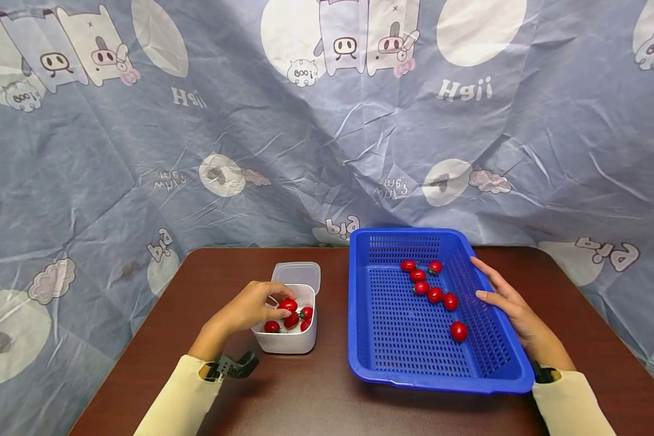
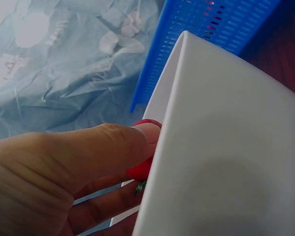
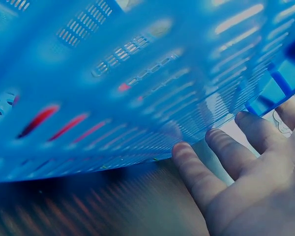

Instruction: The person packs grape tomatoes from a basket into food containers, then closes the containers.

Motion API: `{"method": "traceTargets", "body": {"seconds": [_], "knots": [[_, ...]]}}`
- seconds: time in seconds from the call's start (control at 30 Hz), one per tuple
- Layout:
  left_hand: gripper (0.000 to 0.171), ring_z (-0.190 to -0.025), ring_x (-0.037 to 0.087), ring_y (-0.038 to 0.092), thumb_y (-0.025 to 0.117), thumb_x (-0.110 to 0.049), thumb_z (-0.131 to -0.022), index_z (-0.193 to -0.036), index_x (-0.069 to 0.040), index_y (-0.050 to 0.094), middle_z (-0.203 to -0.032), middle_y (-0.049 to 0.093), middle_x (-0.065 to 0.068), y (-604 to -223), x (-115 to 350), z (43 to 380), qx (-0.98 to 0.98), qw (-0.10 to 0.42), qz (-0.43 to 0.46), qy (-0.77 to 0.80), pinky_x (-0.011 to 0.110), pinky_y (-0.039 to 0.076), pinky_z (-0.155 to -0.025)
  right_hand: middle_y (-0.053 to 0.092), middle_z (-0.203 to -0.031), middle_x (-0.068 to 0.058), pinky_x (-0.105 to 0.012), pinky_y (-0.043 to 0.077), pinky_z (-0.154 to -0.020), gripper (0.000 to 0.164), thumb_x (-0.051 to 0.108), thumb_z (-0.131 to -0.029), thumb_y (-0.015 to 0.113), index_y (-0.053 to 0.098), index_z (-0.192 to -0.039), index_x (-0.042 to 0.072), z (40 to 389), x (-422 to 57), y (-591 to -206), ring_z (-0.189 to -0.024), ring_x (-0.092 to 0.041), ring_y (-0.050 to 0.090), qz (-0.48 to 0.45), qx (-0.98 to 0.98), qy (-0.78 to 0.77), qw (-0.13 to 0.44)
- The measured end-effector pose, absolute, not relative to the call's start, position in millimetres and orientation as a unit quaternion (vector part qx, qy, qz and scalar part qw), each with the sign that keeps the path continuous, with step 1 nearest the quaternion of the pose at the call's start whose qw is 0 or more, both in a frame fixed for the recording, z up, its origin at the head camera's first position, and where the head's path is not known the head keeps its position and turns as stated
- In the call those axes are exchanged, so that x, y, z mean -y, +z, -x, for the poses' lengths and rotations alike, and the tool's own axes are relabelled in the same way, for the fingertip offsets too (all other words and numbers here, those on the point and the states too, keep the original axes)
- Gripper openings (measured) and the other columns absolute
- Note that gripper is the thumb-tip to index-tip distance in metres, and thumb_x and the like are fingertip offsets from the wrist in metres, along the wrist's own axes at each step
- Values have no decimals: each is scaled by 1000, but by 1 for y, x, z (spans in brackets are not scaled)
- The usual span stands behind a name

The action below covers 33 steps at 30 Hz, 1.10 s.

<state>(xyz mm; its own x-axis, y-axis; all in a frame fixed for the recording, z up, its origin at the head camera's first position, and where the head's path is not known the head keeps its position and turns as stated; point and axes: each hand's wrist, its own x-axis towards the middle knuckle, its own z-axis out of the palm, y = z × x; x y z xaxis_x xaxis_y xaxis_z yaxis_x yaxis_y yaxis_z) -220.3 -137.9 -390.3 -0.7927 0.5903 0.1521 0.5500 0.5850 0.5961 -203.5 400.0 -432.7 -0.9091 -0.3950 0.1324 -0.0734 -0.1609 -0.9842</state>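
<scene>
My left hand [image 1: 249, 307] reaches into a white plastic box [image 1: 289, 345] and pinches a cherry tomato [image 1: 287, 305] between thumb and fingers. In the left wrist view, part of that tomato [image 2: 141, 169] and its green stem show beside the box wall [image 2: 226, 128]. Several more cherry tomatoes [image 1: 271, 327] lie in the box. My right hand [image 1: 515, 309] touches the right side of a blue perforated basket [image 1: 441, 381]. Its fingers [image 3: 231, 150] lie fairly straight along the outer wall in the right wrist view. Several cherry tomatoes [image 1: 435, 295] are spread over the basket's floor.
A translucent lid [image 1: 300, 272] lies open behind the white box. Both containers stand on a dark brown table [image 1: 218, 272], the basket to the right of the box. Behind the table hangs a blue-grey printed cloth [image 1: 283, 151].
</scene>
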Motion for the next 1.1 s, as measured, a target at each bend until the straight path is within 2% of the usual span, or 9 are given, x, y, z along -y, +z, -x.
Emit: {"method": "traceTargets", "body": {"seconds": [0.2, 0.5, 0.8, 1.1], "knots": [[26, -91, 22, 66, 76, -9, -82, -107, -6, 69, -101, 70, 7, -391, 137, 219, -885, 29, -328, 329, 43, 52, -85, 4, -154, -16, -59, 47, -84, 65, 4, -101, 36, 7, -156, 22, 204, -400, -433, -125, -20, 52, 185, -638, -740, 108], [26, -93, 28, 66, 73, -8, -84, -109, -1, 69, -103, 70, 12, -389, 133, 218, -876, 29, -333, 348, 45, 51, -86, 3, -154, -17, -61, 47, -84, 65, 4, -101, 33, 3, -156, 22, 206, -401, -434, -125, -23, 51, 205, -630, -740, 115], [19, -88, 11, 66, 70, -13, -88, -106, -6, 71, -99, 71, 2, -385, 128, 218, -862, -9, -354, 364, 43, 53, -81, -3, -156, -15, -59, 46, -89, 67, 6, -101, 33, 0, -156, 26, 203, -397, -434, -130, -22, 43, 200, -639, -732, 126], [19, -92, 8, 65, 67, -21, -91, -108, -11, 71, -101, 71, -4, -370, 104, 221, -839, -13, -371, 399, 40, 53, -83, -6, -157, -15, -58, 45, -91, 69, 4, -100, 33, -1, -156, 27, 201, -397, -433, -132, -22, 40, 208, -631, -736, 129]]}}
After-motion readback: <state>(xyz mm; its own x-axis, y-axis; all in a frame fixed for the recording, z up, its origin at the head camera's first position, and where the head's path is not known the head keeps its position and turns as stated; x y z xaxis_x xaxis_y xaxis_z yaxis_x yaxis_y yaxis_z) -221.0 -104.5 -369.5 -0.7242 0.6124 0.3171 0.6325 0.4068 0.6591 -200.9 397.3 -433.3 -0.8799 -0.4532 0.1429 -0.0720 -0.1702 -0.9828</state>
